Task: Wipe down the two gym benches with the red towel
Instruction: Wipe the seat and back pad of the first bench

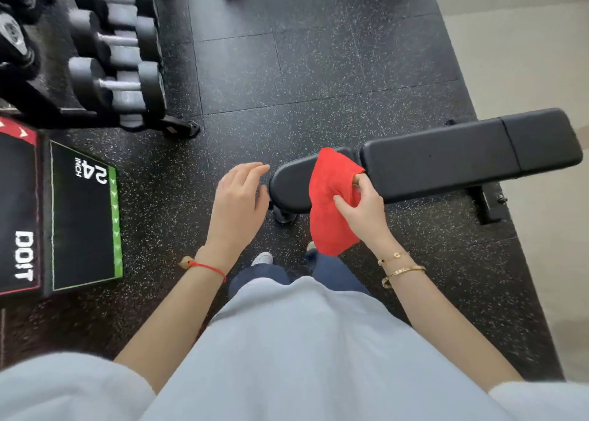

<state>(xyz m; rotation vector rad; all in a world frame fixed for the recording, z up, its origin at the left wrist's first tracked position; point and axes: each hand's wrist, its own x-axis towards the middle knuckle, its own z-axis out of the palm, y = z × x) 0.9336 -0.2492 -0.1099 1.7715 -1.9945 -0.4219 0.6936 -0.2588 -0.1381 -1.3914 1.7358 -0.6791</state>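
One hand does the work: the right hand (361, 208) pinches the red towel (331, 200), which drapes over the near edge of the black bench (446, 162) at its seat end and hangs toward the rubber floor (287, 79). At nine o'clock of it the left hand (239, 197) hovers open, holding nothing. Wiping looks barely begun; next, I'd judge, comes spreading the cloth flat and sweeping toward three o'clock. No second bench is visible; a dumbbell rack (114, 67) stands at ten o'clock.

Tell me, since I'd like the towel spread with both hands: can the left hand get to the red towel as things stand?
Probably yes. The left hand hangs open and empty beside the bench end, with only open air between it and the red towel, which the right hand holds up.
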